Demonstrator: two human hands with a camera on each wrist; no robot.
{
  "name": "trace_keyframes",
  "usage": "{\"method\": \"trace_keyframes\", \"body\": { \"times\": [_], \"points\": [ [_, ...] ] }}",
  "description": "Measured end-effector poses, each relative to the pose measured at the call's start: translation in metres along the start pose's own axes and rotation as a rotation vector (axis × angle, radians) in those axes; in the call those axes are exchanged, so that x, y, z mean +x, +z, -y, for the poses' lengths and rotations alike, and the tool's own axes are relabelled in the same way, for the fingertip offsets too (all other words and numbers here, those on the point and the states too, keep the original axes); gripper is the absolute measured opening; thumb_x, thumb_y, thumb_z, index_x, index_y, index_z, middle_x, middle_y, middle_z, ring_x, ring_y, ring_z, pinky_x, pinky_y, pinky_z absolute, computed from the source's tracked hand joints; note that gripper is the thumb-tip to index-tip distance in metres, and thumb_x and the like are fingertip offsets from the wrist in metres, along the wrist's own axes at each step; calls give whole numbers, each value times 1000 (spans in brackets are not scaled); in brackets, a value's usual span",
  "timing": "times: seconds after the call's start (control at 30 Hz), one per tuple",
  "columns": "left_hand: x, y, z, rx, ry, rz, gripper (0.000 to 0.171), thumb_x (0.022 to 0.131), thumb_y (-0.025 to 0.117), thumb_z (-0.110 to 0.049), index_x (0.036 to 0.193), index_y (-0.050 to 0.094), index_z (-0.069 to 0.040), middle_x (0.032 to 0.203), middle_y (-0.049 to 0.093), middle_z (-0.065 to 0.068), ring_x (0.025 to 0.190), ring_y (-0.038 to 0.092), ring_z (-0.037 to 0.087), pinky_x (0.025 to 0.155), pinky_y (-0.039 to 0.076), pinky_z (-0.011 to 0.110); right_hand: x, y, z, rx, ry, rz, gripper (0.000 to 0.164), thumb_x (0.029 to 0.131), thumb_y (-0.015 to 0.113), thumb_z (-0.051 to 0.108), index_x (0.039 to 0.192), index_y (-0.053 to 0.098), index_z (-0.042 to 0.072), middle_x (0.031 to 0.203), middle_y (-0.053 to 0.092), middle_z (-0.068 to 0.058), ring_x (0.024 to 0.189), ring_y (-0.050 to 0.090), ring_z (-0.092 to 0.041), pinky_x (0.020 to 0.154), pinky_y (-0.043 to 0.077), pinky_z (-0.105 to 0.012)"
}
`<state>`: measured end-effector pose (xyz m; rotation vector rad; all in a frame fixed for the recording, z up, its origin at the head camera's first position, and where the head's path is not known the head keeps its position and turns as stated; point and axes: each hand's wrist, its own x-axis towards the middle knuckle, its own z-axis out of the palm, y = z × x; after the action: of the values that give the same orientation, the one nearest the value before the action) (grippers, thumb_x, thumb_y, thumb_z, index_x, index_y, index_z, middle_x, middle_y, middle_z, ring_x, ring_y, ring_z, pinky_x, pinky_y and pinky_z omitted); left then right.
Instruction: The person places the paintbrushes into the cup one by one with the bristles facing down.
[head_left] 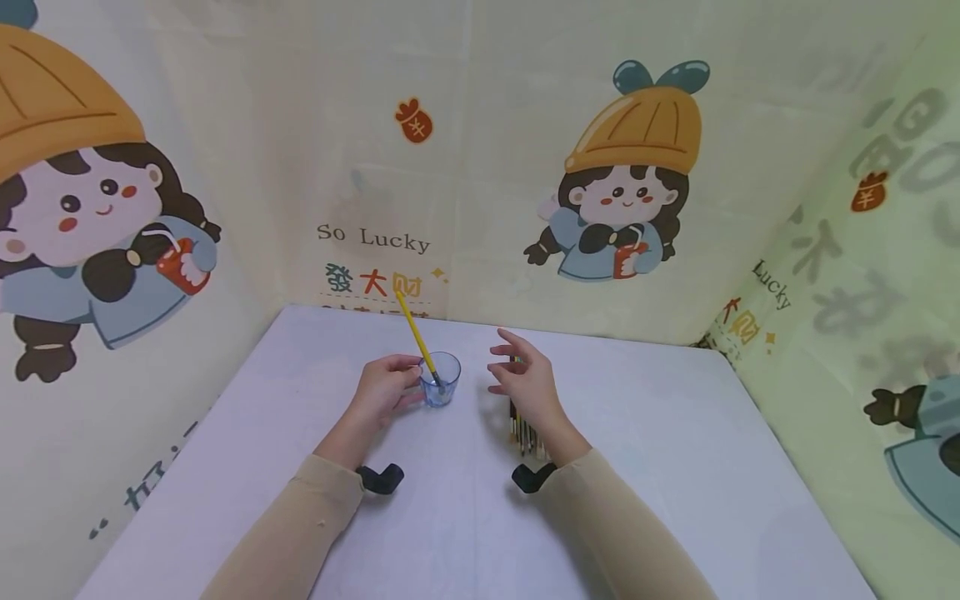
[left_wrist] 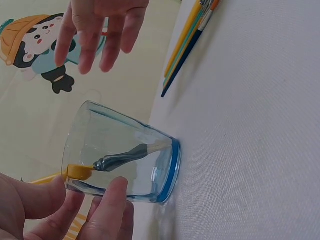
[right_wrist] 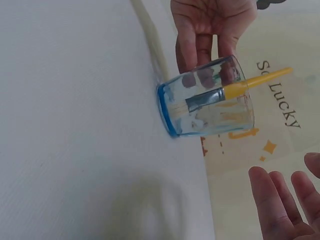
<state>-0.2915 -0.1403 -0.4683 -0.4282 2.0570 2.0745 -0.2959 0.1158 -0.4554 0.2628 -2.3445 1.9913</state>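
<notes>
A clear glass cup (head_left: 451,387) with a blue base stands on the white-covered table. Inside it leans a paintbrush (head_left: 415,327), bristles down at the bottom, its yellow handle sticking out over the rim. My left hand (head_left: 384,386) holds the cup from the left side, fingers along the wall and thumb near the rim (left_wrist: 64,155). To the right of the cup, my right hand (head_left: 529,382) hovers with loosely bent, spread fingers and nothing in them. Beneath that hand lies a row of several paintbrushes (head_left: 524,435), partly hidden by the hand and wrist.
The white tabletop (head_left: 637,417) reaches back to a hanging cloth (head_left: 495,167) printed with cartoon figures and lettering. Similar cloth encloses the left and right sides. Black wrist mounts (head_left: 382,479) sit at both sleeve cuffs.
</notes>
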Motion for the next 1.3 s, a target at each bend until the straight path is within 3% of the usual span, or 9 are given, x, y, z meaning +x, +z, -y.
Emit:
{"method": "trace_keyframes", "body": {
  "times": [0.23, 0.47, 0.6, 0.97, 1.3],
  "points": [
    [0, 0, -1, -5, 1, 6, 32, 108, 66, -15, 140, 68, -13, 140, 60, 15, 129, 66, 30, 103, 64, 42, -3, -12, -4, -9, 31, 10, 62, 101, 72, 3, 154, 58, 33, 137, 67, -16, 121, 70, -51, 76, 71, -40],
    [-2, -1, -2, -5, -6, -1, 32, 108, 66, -15, 140, 67, -12, 140, 60, 15, 129, 66, 30, 103, 64, 42, -6, -24, -10, -43, 71, 19, 65, 101, 73, 7, 156, 53, 36, 145, 62, -22, 120, 72, -43, 77, 71, -41],
    [-1, -1, -2, -2, -12, -3, 32, 108, 66, -15, 139, 68, -13, 140, 61, 15, 130, 66, 30, 102, 64, 42, -8, -31, -11, -51, 92, 7, 66, 101, 74, 6, 155, 54, 38, 145, 62, -19, 118, 73, -37, 77, 71, -44],
    [0, -1, -1, -1, -10, -4, 32, 108, 66, -16, 140, 68, -15, 141, 61, 14, 130, 66, 30, 103, 64, 42, -16, -51, -19, -95, 140, -24, 70, 99, 76, 8, 157, 51, 40, 146, 63, -13, 113, 70, -37, 78, 70, -47],
    [-1, -1, 0, -2, -11, -10, 31, 108, 67, -16, 139, 68, -14, 140, 61, 14, 130, 66, 30, 102, 65, 42, -17, -65, -28, -156, 239, -59, 73, 99, 74, 7, 160, 48, 38, 146, 63, -9, 114, 69, -33, 76, 71, -41]
  ]
}}
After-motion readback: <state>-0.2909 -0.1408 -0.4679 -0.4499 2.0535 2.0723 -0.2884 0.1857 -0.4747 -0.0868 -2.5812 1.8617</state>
